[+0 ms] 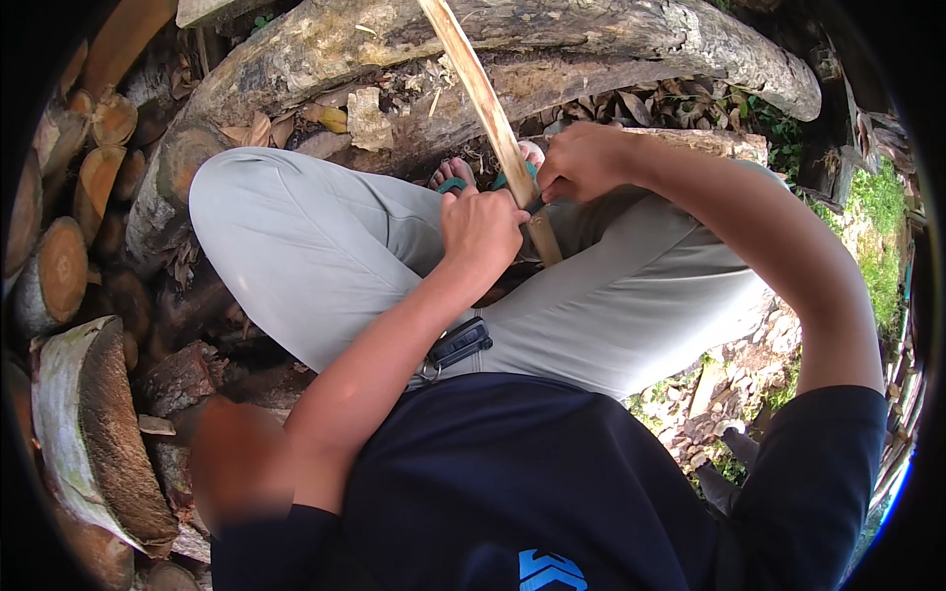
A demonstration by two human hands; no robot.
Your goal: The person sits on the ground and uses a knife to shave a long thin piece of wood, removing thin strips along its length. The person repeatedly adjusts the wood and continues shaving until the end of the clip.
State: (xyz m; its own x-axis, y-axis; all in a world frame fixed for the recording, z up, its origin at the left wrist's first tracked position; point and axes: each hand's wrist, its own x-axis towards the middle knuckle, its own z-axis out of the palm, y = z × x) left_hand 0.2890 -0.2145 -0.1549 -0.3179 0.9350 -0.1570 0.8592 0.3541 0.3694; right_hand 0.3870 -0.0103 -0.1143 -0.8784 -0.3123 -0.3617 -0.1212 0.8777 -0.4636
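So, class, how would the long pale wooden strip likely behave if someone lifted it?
The wooden strip is probably stiff, since it extends without visibly drooping. Being far slimmer than the log behind it, it should be fairly light. Its length suggests it may tip if gripped near one end.

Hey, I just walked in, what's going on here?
A seated person has the left hand and right hand closed on a small dark object against a pale wooden strip, which slants between the legs. Exactly what the object is can't be told. Cut logs are piled at the left.
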